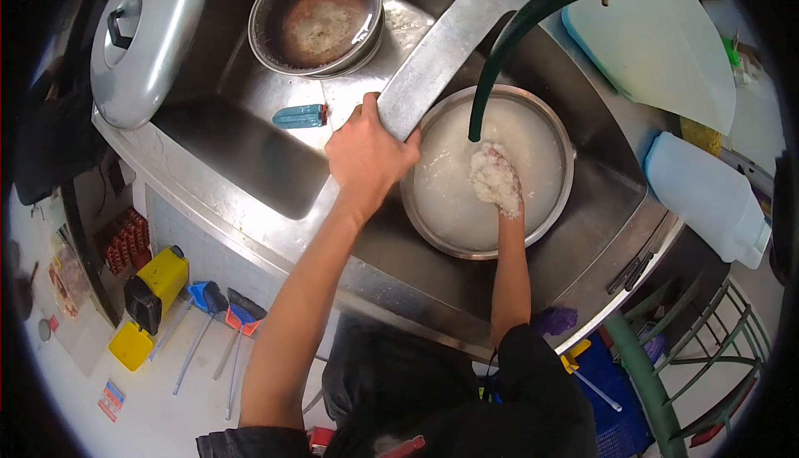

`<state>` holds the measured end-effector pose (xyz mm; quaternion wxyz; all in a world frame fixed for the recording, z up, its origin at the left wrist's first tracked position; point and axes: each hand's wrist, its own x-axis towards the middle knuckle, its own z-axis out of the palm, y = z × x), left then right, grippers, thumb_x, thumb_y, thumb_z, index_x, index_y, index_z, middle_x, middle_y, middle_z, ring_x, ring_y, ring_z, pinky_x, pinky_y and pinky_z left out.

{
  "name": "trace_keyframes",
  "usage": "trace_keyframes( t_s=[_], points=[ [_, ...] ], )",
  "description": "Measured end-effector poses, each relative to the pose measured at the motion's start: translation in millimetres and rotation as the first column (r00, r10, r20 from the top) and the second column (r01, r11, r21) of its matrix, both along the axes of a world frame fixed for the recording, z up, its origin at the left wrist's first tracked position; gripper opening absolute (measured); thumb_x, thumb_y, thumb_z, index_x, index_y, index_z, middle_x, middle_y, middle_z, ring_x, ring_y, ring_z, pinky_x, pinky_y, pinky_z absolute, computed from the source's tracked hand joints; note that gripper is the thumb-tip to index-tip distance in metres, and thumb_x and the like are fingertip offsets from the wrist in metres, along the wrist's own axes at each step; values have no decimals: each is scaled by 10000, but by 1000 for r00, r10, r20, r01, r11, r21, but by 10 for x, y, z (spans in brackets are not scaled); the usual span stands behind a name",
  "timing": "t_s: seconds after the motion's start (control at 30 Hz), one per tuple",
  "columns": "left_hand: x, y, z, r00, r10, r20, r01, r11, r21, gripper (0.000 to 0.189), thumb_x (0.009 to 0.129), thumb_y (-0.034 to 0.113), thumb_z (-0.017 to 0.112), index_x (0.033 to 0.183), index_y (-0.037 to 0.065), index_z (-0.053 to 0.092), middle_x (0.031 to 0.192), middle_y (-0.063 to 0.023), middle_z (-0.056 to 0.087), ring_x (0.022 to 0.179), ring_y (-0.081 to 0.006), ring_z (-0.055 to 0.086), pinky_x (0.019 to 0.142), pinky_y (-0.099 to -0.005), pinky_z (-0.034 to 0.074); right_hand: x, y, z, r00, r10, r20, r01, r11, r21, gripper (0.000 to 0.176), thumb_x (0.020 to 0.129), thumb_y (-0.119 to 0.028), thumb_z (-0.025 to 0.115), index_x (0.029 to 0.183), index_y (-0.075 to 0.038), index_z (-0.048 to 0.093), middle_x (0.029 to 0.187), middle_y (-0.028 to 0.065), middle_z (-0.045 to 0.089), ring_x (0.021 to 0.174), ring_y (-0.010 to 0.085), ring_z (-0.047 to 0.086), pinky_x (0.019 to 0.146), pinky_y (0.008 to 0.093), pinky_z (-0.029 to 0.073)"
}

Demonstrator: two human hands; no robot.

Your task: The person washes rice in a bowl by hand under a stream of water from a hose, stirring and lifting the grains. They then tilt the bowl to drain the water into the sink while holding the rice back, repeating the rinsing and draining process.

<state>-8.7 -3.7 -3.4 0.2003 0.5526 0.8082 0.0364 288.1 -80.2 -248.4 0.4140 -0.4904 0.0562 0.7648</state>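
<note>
A large round metal pot (569, 166) sits in the right basin, filled with cloudy whitish water. Above its surface my right hand (509, 187) holds a mound of wet white rice (493, 176), which hides most of the fingers. A dark green hose (491, 67) hangs from the tap, its end just over the water beside the rice. My left hand (366, 148) grips the steel sink divider (441, 54), thumb on the pot side and fingers on the other, close to the pot's rim.
In the left basin stand a metal pot with brownish liquid (258, 37) and a teal-handled brush or scraper (300, 116). A big lid (154, 42) leans at the left. Pale plastic jugs (703, 196) lie right of the sink. Brooms and dustpans (243, 312) stand below.
</note>
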Motion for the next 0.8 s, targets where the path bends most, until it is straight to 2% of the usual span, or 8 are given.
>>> trace_keyframes(
  t_s=[0.07,0.13,0.17,0.23,0.37,0.67,0.77,0.8],
  points=[
    [5,-2,2,1000,-3,-7,3,1000,-1,567,636,420,777,1016,58,561,831,-145,671,716,-328,677,644,-425,545,-116,75,217,992,46,116,-49,998,27,234,924,-179,585,1092,-24,636,899,86,656,784,268,640,704,386,536],
    [15,-3,10,1000,13,1,-13,1000,8,562,641,424,774,1009,56,560,832,-147,672,715,-334,675,644,-426,544,-196,159,246,576,118,809,-228,974,20,220,893,-177,639,1011,4,679,808,98,665,703,252,621,656,350,511],
    [17,8,15,1000,10,1,-10,1000,11,562,641,424,774,1009,56,560,832,-147,672,715,-334,675,644,-426,544,-239,208,265,576,114,810,-224,974,23,220,893,-177,639,1011,4,679,808,98,665,703,252,621,656,350,511],
    [22,6,22,1000,12,-11,-12,1000,-1,559,647,426,771,1008,54,562,830,-149,673,717,-337,674,644,-426,544,-318,257,310,216,91,972,-211,976,-45,223,853,-177,683,911,39,693,777,128,679,662,260,606,653,371,492],
    [29,-4,13,1000,9,-21,-9,1000,7,551,650,430,768,999,54,566,827,-153,673,719,-339,674,643,-429,543,-533,395,632,110,91,990,-199,978,-68,270,809,-188,697,842,80,685,827,216,692,735,333,651,722,398,496],
    [57,8,2,1000,-5,-27,5,1000,24,592,651,441,761,1049,44,575,838,-165,676,732,-340,675,659,-431,543,-833,493,-173,-223,79,972,-122,987,-108,432,798,-218,681,1157,12,614,961,264,663,862,416,646,785,477,490],
    [80,-4,-21,999,4,-51,-3,1000,20,640,659,445,757,1112,35,566,848,-169,679,743,-341,677,672,-426,543,-634,269,-664,-401,236,885,-301,879,-371,399,843,-221,618,1166,11,591,963,257,665,906,351,652,732,455,495],
    [83,1,-18,999,15,-34,-14,999,29,611,661,450,759,1066,31,575,842,-192,677,765,-360,675,690,-442,537,-549,211,-559,-524,125,842,-598,650,-469,387,845,-221,597,1157,9,598,992,258,657,940,356,640,773,455,494]
  ],
)
